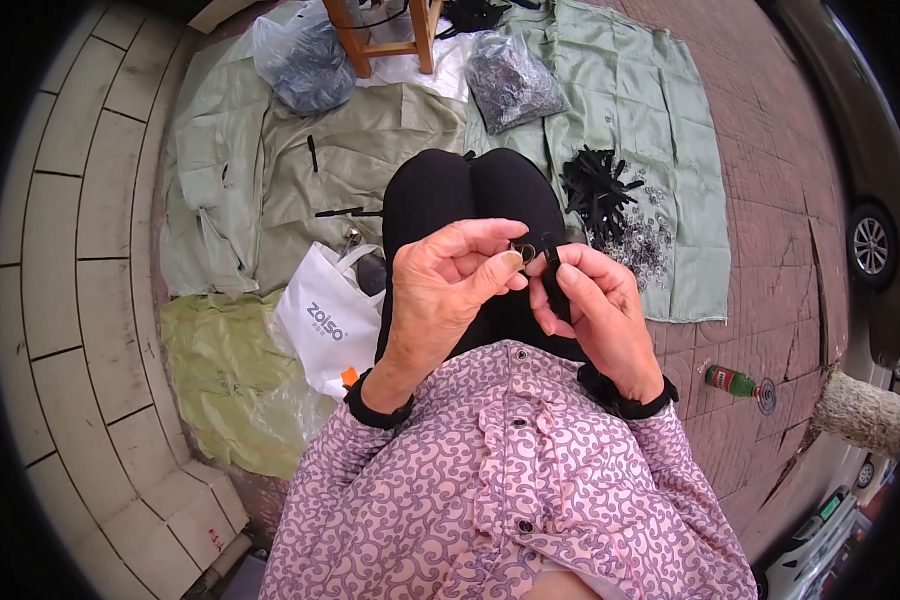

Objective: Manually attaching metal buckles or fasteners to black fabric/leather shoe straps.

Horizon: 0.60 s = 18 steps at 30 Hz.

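Observation:
Above my lap, my left hand (pixel 445 280) pinches a small ring-shaped piece (pixel 527 253) between thumb and fingers. Its material is too small to make out. Close beside it, my right hand (pixel 605 295) grips a short black strap (pixel 554 270), with thumb and forefinger near its upper end and the rest running down into the palm. The ring and the strap's upper end nearly meet; whether they touch I cannot tell. To the right of my knees lies a heap of black straps (pixel 595 190), with many small clear pieces (pixel 638 245) scattered next to it.
Green cloth sheets (pixel 670 130) cover the paving. Ahead are a wooden stool (pixel 398 48) and two filled plastic bags (pixel 510 85). A white tote bag (pixel 325 320) sits by my left leg. A green bottle (pixel 730 381) lies right, near a tree trunk (pixel 865 410).

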{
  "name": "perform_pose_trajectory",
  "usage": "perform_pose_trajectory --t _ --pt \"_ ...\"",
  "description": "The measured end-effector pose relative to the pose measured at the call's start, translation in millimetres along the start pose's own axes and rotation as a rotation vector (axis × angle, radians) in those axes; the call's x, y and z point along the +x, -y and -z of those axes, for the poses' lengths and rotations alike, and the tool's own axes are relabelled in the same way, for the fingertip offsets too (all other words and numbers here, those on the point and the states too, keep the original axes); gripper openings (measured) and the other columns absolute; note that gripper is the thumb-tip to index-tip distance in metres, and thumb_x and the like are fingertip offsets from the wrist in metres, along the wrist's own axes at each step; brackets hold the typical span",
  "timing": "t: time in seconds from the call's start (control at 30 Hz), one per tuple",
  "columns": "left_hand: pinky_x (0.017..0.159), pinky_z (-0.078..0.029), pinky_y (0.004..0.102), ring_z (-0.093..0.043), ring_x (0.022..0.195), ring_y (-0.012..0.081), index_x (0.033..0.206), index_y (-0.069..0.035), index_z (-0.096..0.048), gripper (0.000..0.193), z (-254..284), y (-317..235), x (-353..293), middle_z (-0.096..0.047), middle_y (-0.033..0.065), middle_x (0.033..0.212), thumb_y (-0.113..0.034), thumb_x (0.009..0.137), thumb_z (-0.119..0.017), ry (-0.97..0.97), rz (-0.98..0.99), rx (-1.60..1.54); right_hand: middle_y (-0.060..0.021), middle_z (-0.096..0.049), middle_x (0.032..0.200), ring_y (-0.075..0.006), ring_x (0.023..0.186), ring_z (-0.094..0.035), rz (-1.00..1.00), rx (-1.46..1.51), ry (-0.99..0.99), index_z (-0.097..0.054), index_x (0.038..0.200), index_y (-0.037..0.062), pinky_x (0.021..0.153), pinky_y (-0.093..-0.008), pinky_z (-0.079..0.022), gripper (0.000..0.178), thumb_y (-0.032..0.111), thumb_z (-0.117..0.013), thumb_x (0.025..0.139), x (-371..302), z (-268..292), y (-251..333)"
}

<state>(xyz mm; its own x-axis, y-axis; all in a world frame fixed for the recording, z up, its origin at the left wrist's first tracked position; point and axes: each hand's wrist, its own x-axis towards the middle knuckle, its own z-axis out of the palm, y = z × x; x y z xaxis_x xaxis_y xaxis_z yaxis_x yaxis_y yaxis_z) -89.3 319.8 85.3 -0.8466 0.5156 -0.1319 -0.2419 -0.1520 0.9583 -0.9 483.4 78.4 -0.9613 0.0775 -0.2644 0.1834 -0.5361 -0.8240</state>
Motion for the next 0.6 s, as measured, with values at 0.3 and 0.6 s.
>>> perform_pose_trajectory --t 0.3,0.6 --pt "0.072 -0.055 0.0229 -0.067 0.078 0.0116 0.114 0.003 -0.066 0.025 8 2 2 -0.071 0.0085 0.093 -0.005 0.09 -0.068 0.075 0.155 -0.226 -0.0086 -0.064 0.082 -0.0097 0.058 -0.055 -0.036 0.007 0.074 -0.06 0.111 -0.0024 0.047 -0.0197 -0.037 0.02 0.009 -0.048 0.101 -3 2 3" --pt "0.074 -0.055 0.0222 -0.069 0.082 0.013 0.108 0.005 -0.067 0.025 0 -12 -3 -0.067 0.007 0.091 0.006 0.084 -0.07 0.061 -0.242 0.268 -0.008 -0.063 0.078 -0.0091 0.056 -0.052 0.001 0.061 0.066 -0.06 0.111 -0.002 0.047 -0.0201 -0.037 0.019 0.011 -0.051 0.1 -3 4 0"
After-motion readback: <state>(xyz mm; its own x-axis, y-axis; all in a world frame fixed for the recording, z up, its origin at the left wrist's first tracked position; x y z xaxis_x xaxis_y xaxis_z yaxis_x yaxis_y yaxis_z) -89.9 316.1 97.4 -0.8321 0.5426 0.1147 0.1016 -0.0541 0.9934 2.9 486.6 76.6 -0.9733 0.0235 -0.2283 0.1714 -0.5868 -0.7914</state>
